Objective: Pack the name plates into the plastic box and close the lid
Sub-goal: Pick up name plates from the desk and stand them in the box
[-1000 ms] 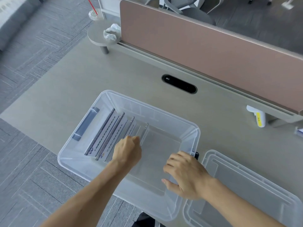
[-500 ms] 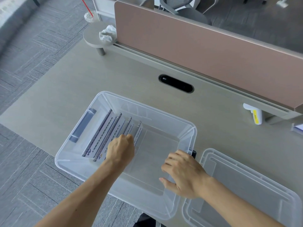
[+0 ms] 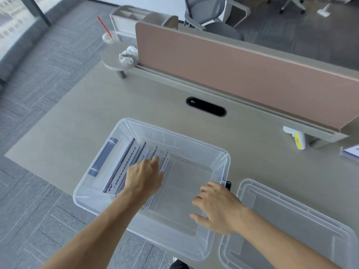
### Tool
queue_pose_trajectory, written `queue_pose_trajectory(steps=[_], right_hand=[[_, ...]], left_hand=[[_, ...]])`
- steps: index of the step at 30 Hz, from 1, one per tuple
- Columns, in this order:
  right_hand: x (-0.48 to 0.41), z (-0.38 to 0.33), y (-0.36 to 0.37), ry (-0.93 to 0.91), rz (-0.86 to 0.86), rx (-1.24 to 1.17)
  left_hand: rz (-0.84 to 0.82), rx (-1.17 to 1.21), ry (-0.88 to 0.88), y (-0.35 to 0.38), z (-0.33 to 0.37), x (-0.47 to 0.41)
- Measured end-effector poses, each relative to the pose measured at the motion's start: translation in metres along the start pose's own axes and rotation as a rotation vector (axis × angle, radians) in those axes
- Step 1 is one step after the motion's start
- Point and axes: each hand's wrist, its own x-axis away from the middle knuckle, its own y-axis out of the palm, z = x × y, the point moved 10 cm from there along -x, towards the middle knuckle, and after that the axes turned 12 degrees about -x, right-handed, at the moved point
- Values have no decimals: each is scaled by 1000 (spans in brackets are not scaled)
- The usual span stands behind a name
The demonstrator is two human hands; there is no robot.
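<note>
A clear plastic box (image 3: pixel 223 158) stands open at the desk's near edge. Several name plates (image 3: pixel 124 164) lean in a row against its left wall, printed faces up. My left hand (image 3: pixel 142 176) is inside the box, fingers resting on the rightmost plates and pressing them toward the left wall; it does not grip any of them. My right hand (image 3: pixel 217 207) hovers over the box's right side near the rim, fingers spread and holding nothing. The clear lid (image 3: pixel 291 220) lies flat on the desk to the right of the box.
A pink divider panel (image 3: pixel 242 70) runs along the desk's far side, with a black cable slot (image 3: pixel 206 106) before it. A white and yellow device (image 3: pixel 297 137) stands at the right. A crumpled tissue (image 3: pixel 127 55) and a cup with a red straw (image 3: pixel 107 36) sit at far left.
My left hand has slid a little to the right and opened its fingers over the plates. The camera has tilted up, showing more of the room. My right hand has barely moved.
</note>
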Motion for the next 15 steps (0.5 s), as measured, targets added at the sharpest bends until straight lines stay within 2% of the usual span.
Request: queue_pose_trajectory(steps=[2,4,8,11,15], right_hand=[[2,-4,-2,19,-62,-53],[8,-6,-18,53,-48,-156],[36,-3,-88,149,134,-240],[76,10,-148,240,278,-187],[156,40,-230,403,504,-84]], left_hand=[[35,-22,70,-26,4,0],[54,-40,152,-54,11,1],[115,-88,331,-123,29,5],[194,-82,435,-190,54,7],[441,-77,538,-291,112,17]])
